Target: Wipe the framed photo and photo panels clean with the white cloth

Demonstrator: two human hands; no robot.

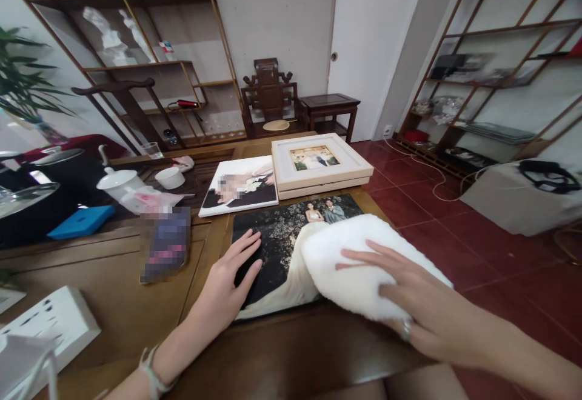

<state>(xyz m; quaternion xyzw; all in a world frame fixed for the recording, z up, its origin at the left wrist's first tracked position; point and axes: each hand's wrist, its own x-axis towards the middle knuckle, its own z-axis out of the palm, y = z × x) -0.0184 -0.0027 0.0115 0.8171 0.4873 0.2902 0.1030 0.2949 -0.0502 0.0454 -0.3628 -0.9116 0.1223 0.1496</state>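
A large wedding photo panel (277, 254) lies flat near the front edge of the wooden table. My left hand (236, 273) rests on its left side, fingers stretched out and holding nothing. Over the right part of the panel lies a fluffy white cloth (345, 266), which covers part of the picture. My right hand (400, 285), slightly blurred, presses on this cloth and grips it, with a ring on one finger. Behind the panel are a white photo board (240, 188) and a pale picture frame (295, 173) stacked on another.
On the left of the wooden table (122, 315) are a white power strip (59, 333), a blue box (82, 222), a blurred-out packet (166, 245), white cups (170, 177) and dark pots (68, 176). A chair (268, 97) and side table (330, 109) stand beyond.
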